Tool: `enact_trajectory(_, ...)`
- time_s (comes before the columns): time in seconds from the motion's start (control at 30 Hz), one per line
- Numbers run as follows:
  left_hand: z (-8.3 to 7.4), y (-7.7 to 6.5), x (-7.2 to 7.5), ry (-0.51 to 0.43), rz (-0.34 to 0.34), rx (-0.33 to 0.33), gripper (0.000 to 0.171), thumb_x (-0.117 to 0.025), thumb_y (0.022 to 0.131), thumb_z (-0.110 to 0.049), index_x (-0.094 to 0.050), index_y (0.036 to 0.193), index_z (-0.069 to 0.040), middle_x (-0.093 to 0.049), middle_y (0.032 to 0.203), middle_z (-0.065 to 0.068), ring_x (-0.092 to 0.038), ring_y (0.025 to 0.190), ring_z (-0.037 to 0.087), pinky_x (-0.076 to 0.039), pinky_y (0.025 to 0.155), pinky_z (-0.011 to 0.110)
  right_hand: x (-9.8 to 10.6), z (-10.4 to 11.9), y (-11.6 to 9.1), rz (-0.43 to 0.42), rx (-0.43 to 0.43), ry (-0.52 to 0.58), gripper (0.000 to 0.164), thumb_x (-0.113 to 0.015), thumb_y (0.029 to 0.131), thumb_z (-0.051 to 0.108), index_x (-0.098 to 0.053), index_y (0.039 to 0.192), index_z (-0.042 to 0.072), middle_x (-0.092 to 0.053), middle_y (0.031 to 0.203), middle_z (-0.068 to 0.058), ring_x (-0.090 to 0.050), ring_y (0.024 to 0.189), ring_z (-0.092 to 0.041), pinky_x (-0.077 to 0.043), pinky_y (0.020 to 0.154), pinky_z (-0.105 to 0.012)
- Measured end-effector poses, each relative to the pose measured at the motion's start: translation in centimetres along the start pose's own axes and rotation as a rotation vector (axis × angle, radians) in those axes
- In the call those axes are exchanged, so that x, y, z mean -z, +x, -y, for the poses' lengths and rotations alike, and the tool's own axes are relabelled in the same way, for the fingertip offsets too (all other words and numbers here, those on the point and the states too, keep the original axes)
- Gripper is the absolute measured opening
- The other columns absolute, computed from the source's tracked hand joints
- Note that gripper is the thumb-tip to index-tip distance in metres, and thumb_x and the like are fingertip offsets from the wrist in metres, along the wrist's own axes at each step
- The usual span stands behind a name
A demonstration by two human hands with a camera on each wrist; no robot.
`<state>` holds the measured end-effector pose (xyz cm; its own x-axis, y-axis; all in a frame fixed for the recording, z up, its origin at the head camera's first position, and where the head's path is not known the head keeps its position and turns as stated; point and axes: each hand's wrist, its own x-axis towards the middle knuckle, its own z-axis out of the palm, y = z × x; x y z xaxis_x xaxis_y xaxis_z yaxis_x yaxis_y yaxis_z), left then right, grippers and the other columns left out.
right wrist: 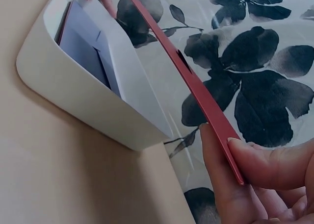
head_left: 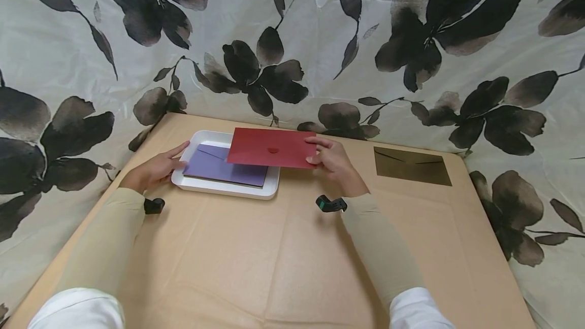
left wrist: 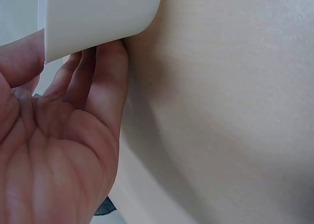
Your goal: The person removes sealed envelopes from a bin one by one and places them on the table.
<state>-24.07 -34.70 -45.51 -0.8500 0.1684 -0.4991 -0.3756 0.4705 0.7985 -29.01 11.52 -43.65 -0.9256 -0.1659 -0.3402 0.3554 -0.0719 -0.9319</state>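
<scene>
A red envelope [head_left: 256,145] with a small heart-shaped seal is held over the right part of a white tray [head_left: 272,187]. My right hand [head_left: 337,160] pinches its right end between thumb and fingers. In the right wrist view the envelope [right wrist: 203,104] is seen nearly edge-on, above the level of the tray's wall [right wrist: 88,94]. Inside the tray lies a purple envelope [head_left: 217,167], partly covered by the red one in the head view. My left hand [head_left: 156,169] grips the tray's left end. The left wrist view shows fingers [left wrist: 105,77] under the tray's edge and the thumb at its side.
A gold-brown envelope [head_left: 411,166] lies flat at the table's right side. The tan-covered table [head_left: 237,258] ends at the back against a floral curtain [head_left: 338,55]. Dark bands with small devices [head_left: 331,204] are on both wrists.
</scene>
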Motion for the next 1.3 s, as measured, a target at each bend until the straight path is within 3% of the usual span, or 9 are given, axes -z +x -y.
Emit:
enact_trajectory(0.23, 0.0, -0.2, -0.1, -0.026, 0.008, 0.003, 0.078, -0.039, 0.112, -0.013, 0.015, 0.163, -0.036, 0.018, 0.172, 0.021, -0.001, 0.16, 0.048, -0.014, 0.127, 0.063, 1.1, 0.0, 0.2, 0.028, -0.01, 0.006, 0.062, -0.062, 0.09, -0.021, -0.062, 0.144, 0.009, -0.055, 0.154, -0.015, -0.066, 0.107, -0.022, -0.061, 0.068, -0.021)
enact_trajectory(0.47, -0.2, -0.3, -0.2, -0.02, 0.009, -0.001, 0.078, -0.041, 0.112, -0.015, 0.014, 0.164, -0.036, 0.016, 0.172, 0.022, -0.002, 0.16, 0.048, -0.015, 0.127, 0.063, 2.4, -0.1, 0.5, 0.035, -0.004, 0.027, 0.064, -0.059, 0.089, -0.024, -0.059, 0.146, 0.006, -0.053, 0.157, -0.016, -0.063, 0.118, -0.027, -0.061, 0.069, -0.022)
enact_trajectory(0.83, -0.1, -0.1, -0.2, -0.017, 0.016, -0.006, 0.079, -0.041, 0.111, -0.014, 0.014, 0.163, -0.035, 0.017, 0.172, 0.022, -0.001, 0.16, 0.048, -0.014, 0.126, 0.064, 4.3, 0.1, 0.2, 0.031, -0.001, -0.008, 0.066, -0.06, 0.09, -0.022, -0.056, 0.149, 0.007, -0.05, 0.159, -0.016, -0.065, 0.111, -0.024, -0.062, 0.07, -0.023)
enact_trajectory(1.1, -0.2, 0.0, -0.2, -0.005, 0.014, 0.006, 0.079, -0.042, 0.111, -0.016, 0.014, 0.163, -0.036, 0.017, 0.172, 0.021, -0.001, 0.16, 0.047, -0.014, 0.127, 0.063, 5.6, 0.3, 0.4, 0.018, -0.002, -0.013, 0.065, -0.058, 0.091, -0.023, -0.055, 0.15, 0.006, -0.049, 0.159, -0.015, -0.062, 0.118, -0.027, -0.062, 0.07, -0.023)
enact_trajectory(1.3, -0.5, -0.3, -0.1, 0.02, 0.001, 0.021, 0.079, -0.043, 0.111, -0.018, 0.014, 0.163, -0.037, 0.014, 0.172, 0.022, -0.005, 0.16, 0.046, -0.017, 0.127, 0.062, 6.4, 0.4, 0.6, 0.021, -0.016, -0.006, 0.068, -0.058, 0.091, -0.023, -0.054, 0.152, 0.007, -0.048, 0.161, -0.015, -0.068, 0.104, -0.018, -0.061, 0.069, -0.023)
